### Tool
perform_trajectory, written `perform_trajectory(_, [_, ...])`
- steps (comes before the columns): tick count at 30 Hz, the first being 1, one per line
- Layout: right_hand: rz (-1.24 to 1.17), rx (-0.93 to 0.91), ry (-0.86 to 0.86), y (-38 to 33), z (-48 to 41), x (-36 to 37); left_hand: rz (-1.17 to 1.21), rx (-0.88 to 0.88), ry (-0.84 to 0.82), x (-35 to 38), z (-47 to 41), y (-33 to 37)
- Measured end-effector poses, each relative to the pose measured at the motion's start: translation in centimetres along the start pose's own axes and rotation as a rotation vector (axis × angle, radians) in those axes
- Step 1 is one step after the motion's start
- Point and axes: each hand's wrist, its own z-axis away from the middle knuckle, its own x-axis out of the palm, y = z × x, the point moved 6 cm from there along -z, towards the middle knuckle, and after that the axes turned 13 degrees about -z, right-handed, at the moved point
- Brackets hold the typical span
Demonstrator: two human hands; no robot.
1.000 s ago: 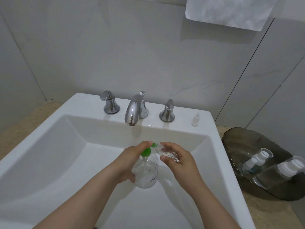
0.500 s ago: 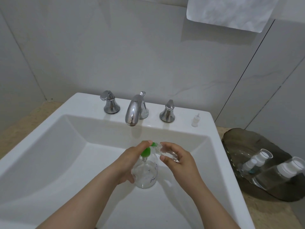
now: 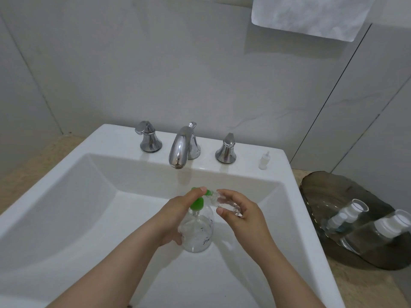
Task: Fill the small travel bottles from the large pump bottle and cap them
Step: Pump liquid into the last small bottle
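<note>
A large clear pump bottle (image 3: 197,236) with a green pump head stands in the white sink basin (image 3: 89,207). My left hand (image 3: 178,216) wraps its side, with the fingers on top of the pump head. My right hand (image 3: 240,216) holds a small clear travel bottle (image 3: 224,202) tilted on its side, its mouth right at the green nozzle. A small white cap (image 3: 264,161) stands on the sink rim at the back right. Two more travel bottles, one nearer the sink (image 3: 347,213) and one at the right edge (image 3: 378,232), lie in a dark glass tray (image 3: 329,192) to the right.
A chrome faucet (image 3: 182,147) with two handles, the left handle (image 3: 148,136) and the right handle (image 3: 226,148), sits on the back rim above the basin. A white towel (image 3: 311,14) hangs on the tiled wall at top right. A beige counter surrounds the sink.
My left fingers have risen slightly on the pump head. Both bottles stay in the same place in my hands.
</note>
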Motion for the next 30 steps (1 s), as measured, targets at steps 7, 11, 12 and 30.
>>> perform_trajectory(7, [0.016, 0.013, -0.001, 0.11, 0.07, 0.03, 0.010, 0.007, 0.007, -0.08, -0.15, -0.14])
perform_trajectory(11, [0.010, 0.016, -0.002, 0.08, 0.06, 0.04, 0.001, 0.003, 0.005, -0.02, -0.07, -0.12])
perform_trajectory(12, [0.010, 0.014, -0.004, 0.06, 0.06, 0.05, 0.000, 0.001, 0.001, 0.00, -0.03, -0.12])
perform_trajectory(30, [-0.012, -0.019, -0.005, -0.22, -0.01, 0.07, -0.023, -0.021, 0.025, 0.14, 0.06, -0.10])
